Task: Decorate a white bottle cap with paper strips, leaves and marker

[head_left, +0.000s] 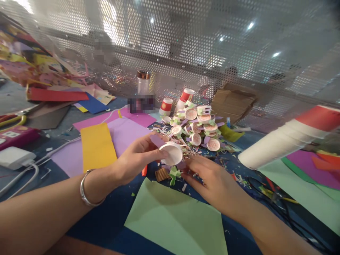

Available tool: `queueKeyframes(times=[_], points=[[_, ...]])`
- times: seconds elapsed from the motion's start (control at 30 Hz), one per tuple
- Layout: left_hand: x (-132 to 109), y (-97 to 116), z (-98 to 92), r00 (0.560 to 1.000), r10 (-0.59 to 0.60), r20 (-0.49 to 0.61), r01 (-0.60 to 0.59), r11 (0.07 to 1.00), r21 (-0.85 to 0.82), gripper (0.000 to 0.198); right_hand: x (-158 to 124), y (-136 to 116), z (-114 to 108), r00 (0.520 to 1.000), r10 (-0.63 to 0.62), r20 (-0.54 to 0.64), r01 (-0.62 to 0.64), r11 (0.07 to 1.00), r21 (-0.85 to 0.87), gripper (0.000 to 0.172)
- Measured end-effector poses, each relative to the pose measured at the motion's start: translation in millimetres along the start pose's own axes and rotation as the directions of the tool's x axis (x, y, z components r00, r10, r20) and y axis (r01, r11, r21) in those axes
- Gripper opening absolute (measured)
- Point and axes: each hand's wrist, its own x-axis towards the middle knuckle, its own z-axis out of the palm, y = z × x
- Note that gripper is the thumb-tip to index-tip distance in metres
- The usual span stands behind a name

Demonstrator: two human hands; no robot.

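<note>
My left hand (140, 154) is closed on a cut-off paper cup bottom (173, 153), its round white face turned toward me. Purple paper pieces (157, 141) stick out from its edge. Close to its right side is my right hand (204, 173), fingers curled inward; whatever lies between their tips is hidden. Just below the cup bottom is a folded light green paper piece (174, 173), beside a scrap of brown corrugated cardboard (162, 174). Behind both hands rises a pile of similar cup bottoms (196, 139) with green and purple paper attached.
A light green sheet (177, 219) lies in front. Purple (127, 132) and yellow sheets (97, 147) are at left, near a white charger (16, 157) and scissors (16, 122). Stacked paper cups (281, 141) lean at right above black cables (281, 209). A perforated metal panel (164, 46) stands behind.
</note>
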Motion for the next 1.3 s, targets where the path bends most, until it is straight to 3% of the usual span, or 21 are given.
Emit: queueKeyframes(times=[0.2, 0.43, 0.6, 0.77, 0.87, 1.13, 1.3], points=[[2, 2, 1.0, 0.999, -0.010, 0.044, 0.012, 0.998, -0.056, 0.016, 2, 13, 15, 1.000, -0.021, 0.001, 0.021, 0.999, 0.028, 0.012], [0, 2, -0.3, 0.994, -0.107, -0.011, 0.108, 0.994, 0.007, 0.020, 0, 17, 19, 0.997, -0.047, -0.067, 0.055, 0.991, 0.124, 0.014], [0, 4, 1.2, 0.976, -0.210, -0.052, 0.211, 0.978, 0.002, 0.017, -11, 16, 12, 0.977, 0.108, -0.185, -0.054, 0.960, 0.275, 0.014], [1, 5, 2.7, 0.968, -0.244, -0.049, 0.245, 0.970, 0.002, 0.018, -19, 18, 5, 0.916, 0.347, -0.202, -0.207, 0.840, 0.502, 0.008], [0, 4, 2.8, 0.967, -0.253, -0.039, 0.253, 0.967, 0.004, 0.019, -18, 21, 5, 0.886, 0.430, -0.174, -0.224, 0.725, 0.651, 0.010], [-1, 2, 2.0, 0.962, -0.272, -0.002, 0.272, 0.962, -0.005, 0.022, -15, 13, 10, 0.844, 0.514, -0.151, -0.147, 0.493, 0.857, 0.017], [-3, 0, 1.3, 0.971, -0.238, 0.032, 0.238, 0.971, 0.015, 0.018, -14, 6, 10, 0.852, 0.496, -0.167, -0.111, 0.484, 0.868, 0.015]])
